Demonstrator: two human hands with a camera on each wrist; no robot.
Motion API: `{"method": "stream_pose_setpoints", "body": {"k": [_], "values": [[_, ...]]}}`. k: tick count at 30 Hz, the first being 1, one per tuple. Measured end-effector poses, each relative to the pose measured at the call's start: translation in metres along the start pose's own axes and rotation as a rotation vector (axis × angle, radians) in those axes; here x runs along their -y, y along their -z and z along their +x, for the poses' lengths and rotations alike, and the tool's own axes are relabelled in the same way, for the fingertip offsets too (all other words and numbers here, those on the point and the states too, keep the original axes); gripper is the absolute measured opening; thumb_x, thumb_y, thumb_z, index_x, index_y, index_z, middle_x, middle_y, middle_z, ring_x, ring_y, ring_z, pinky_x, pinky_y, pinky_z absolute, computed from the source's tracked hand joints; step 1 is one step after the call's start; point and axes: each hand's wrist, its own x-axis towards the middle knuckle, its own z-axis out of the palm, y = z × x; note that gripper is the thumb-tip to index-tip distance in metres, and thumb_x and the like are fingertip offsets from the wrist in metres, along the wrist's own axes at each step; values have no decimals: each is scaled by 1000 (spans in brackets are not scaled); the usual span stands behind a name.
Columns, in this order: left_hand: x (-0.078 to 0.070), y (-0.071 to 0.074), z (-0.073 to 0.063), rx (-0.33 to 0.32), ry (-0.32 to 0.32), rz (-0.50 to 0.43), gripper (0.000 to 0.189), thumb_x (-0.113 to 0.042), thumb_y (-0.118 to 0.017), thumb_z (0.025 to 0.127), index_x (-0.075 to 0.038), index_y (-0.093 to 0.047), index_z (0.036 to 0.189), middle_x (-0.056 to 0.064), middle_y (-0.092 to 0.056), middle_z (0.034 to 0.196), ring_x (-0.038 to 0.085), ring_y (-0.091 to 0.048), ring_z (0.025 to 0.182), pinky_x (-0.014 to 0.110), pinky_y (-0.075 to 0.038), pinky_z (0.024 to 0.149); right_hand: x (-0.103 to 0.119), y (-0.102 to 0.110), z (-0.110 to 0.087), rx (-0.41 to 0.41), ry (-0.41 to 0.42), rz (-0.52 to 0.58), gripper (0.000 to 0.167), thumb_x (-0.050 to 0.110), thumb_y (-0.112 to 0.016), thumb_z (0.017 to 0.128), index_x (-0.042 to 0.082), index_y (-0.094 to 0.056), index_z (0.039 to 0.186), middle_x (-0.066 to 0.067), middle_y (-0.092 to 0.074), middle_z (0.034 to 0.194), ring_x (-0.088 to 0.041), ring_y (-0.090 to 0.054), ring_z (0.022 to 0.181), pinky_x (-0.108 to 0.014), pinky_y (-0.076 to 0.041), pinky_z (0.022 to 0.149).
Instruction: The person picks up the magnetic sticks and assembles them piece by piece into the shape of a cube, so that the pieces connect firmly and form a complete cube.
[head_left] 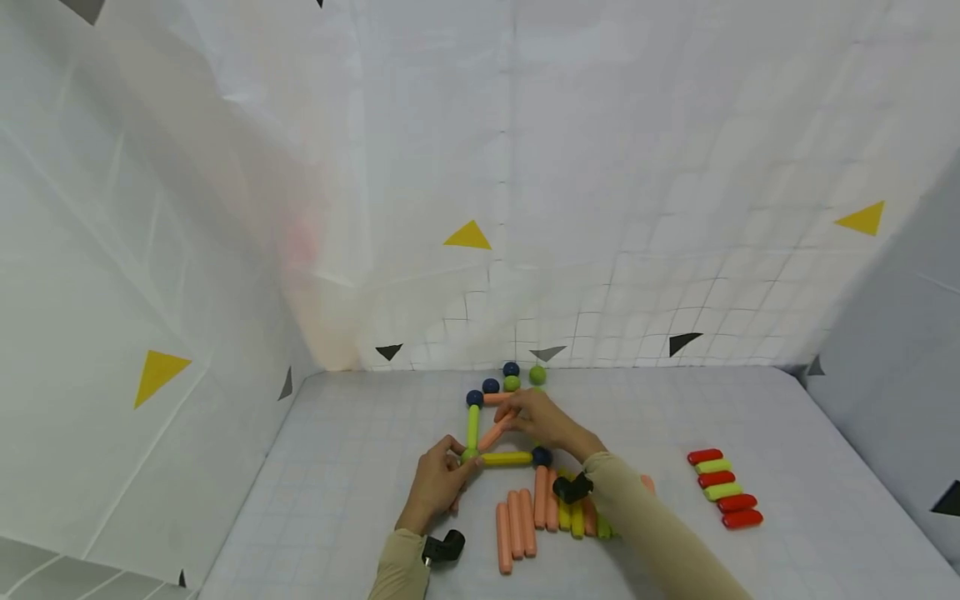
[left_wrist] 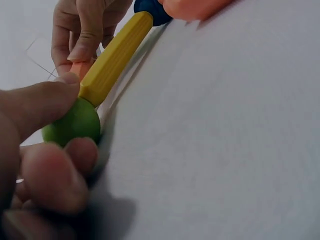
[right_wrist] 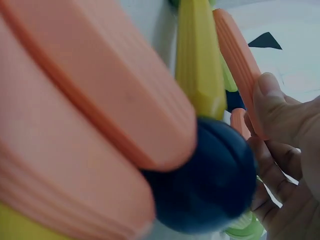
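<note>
My left hand [head_left: 437,481] grips a green ball [left_wrist: 75,124] between thumb and fingers at the near left corner of a frame of rods and balls. A yellow rod [head_left: 507,458] runs from that ball right to a dark blue ball [head_left: 542,456]. Away from it a lime rod [head_left: 472,427] reaches another dark blue ball [head_left: 475,398]. My right hand [head_left: 547,419] pinches an orange rod [right_wrist: 240,65], which slants down with its lower end right at the green ball. At the back of the frame lies another orange rod [head_left: 497,399], partly behind the right hand.
Several loose orange rods [head_left: 517,525] lie in front, beside yellow rods [head_left: 577,521] partly under the right forearm. Short red rods [head_left: 742,519] and lime rods [head_left: 723,492] are lined up at the right. Spare balls [head_left: 537,375] sit by the back wall.
</note>
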Motion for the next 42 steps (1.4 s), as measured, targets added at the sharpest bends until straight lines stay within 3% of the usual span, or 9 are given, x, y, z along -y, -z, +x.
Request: {"method": "stream_pose_setpoints", "body": {"k": [6, 12, 17, 20, 26, 31, 35, 42], "values": [[-2, -2, 0, -3, -3, 23, 38, -38, -76, 100, -6, -60, 114, -3, -59, 62, 7, -51, 34, 25, -42, 36, 3, -4, -2, 18, -56, -8, 13, 13, -73, 99, 8, -79, 111, -4, -77, 113, -23, -69, 107, -42, -58, 91], [-2, -5, -1, -31, -1, 48, 40, -38, -76, 99, -6, -59, 117, -3, -57, 61, 6, -50, 33, 25, -41, 35, 6, -6, -6, 8, -70, -39, 25, 7, -76, 97, 3, -76, 122, -6, -77, 123, -28, -69, 116, -47, -57, 95], [-3, -8, -2, -109, -45, 126, 46, -42, -77, 98, -10, -54, 121, -3, -57, 63, 5, -46, 36, 23, -41, 41, 8, 3, -17, -41, -144, -74, 39, 11, -78, 97, 8, -72, 135, -6, -74, 132, -32, -65, 126, -57, -49, 109], [-4, -11, -1, -165, -87, 163, 46, -41, -77, 98, -10, -54, 122, -3, -59, 66, 6, -47, 42, 24, -42, 49, 5, 15, -29, -105, -203, -91, 36, 13, -77, 98, 11, -73, 134, -7, -74, 132, -35, -62, 125, -59, -48, 107], [-3, -14, 1, -214, -131, 236, 41, -41, -77, 98, -12, -56, 118, -5, -58, 70, 6, -50, 56, 24, -42, 56, -12, 56, -70, -171, -270, -139, 26, 8, -74, 99, 7, -76, 124, -12, -74, 126, -40, -63, 115, -59, -51, 96], [-2, -14, 3, -301, -195, 326, 37, -38, -81, 95, -13, -60, 113, -5, -56, 72, 6, -47, 61, 24, -39, 58, -29, 99, -116, -121, -389, -170, 26, 5, -73, 98, 4, -75, 124, -14, -75, 126, -43, -65, 119, -64, -50, 101], [0, -14, 3, -370, -201, 375, 36, -36, -83, 93, -16, -61, 113, 2, -58, 87, 10, -49, 66, 26, -40, 59, -40, 127, -154, -58, -478, -179, 28, 6, -73, 98, 3, -74, 126, -18, -73, 129, -47, -64, 120, -66, -51, 101], [0, -10, 1, -303, -172, 479, 39, -41, -78, 96, -24, -65, 129, 6, -57, 103, 12, -47, 61, 28, -37, 54, -51, 153, -199, 71, -657, -158, 25, 14, -72, 99, 5, -75, 123, -22, -70, 126, -46, -62, 116, -65, -53, 97]]}}
